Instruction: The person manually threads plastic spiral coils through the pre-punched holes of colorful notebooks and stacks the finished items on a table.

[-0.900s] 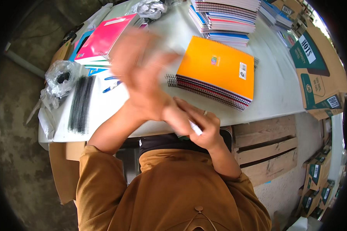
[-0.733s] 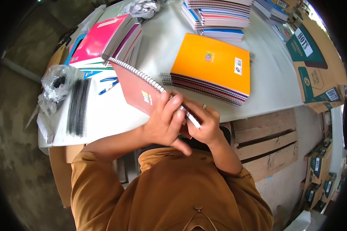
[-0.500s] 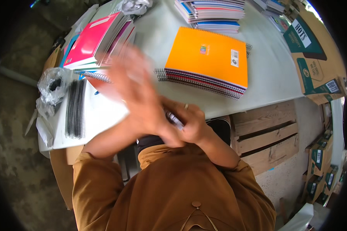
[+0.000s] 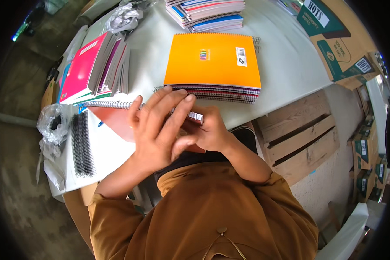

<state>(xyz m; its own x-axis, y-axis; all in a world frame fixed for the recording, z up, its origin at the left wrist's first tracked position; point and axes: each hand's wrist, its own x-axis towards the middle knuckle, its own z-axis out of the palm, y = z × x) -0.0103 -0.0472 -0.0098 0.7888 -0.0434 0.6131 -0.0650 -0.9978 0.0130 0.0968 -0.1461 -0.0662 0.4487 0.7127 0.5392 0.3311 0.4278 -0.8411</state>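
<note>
My left hand has its fingers stretched and spread, beside my right hand and partly over it. Between the two, my right hand is closed on a small item with a white-and-dark striped edge; most of it is hidden by my fingers, so its kind is unclear. Under and left of my left hand lies a spiral notebook with a reddish cover, its coil along the far edge. Just beyond my hands sits a stack of spiral notebooks with an orange cover on top.
Pink-topped notebooks lean at the left, with black wire coils and crumpled clear plastic nearer. More notebooks are piled at the back. A cardboard box stands at the right, a wooden pallet below the table edge.
My left hand, blurred before, is now sharp, its fingers spread by the striped item. My right hand has risen slightly with the item. The view has shifted, moving the table things leftward.
</note>
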